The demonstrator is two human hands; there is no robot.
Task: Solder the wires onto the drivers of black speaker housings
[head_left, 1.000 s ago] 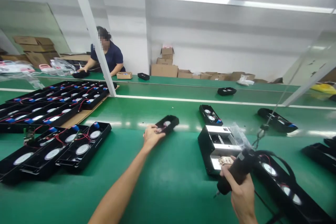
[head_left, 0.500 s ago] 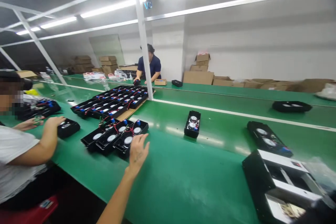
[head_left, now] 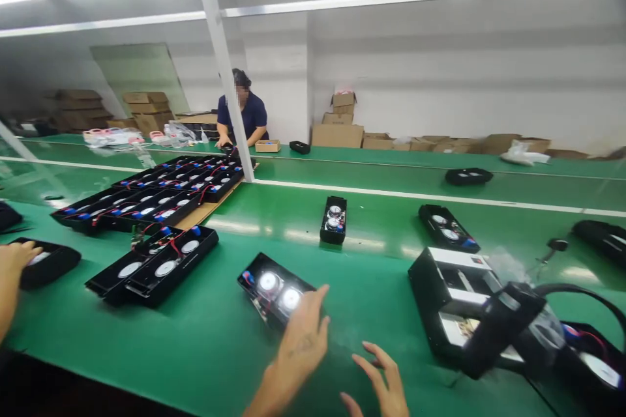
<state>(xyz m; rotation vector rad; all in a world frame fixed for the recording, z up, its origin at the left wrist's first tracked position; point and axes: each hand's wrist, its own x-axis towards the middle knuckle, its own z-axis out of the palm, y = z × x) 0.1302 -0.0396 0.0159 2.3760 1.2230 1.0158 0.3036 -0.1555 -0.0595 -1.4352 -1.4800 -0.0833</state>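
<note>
In the middle of the green bench, my left hand (head_left: 304,333) grips the near right end of a black speaker box (head_left: 259,275). Two round white speaker cones, a blue part and thin wires show inside the box; my palm and fingers hide its right end. My right hand (head_left: 384,381) is at the bottom edge, fingers spread and curved, holding nothing, a short way right of the box. Two similar speaker boxes (head_left: 166,267) lie side by side to the left.
Many wired speaker boxes (head_left: 147,199) sit on cardboard at left. Single boxes (head_left: 334,220) stand on the green belt. A black-and-white case (head_left: 433,300) and a dark strapped object (head_left: 503,326) are at right. A co-worker's hand (head_left: 14,260) touches a box; another person (head_left: 249,114) works opposite.
My left hand has pulled one speaker box rightward away from the group of three, turning it. My right hand has come into view. The camera has swung right.
</note>
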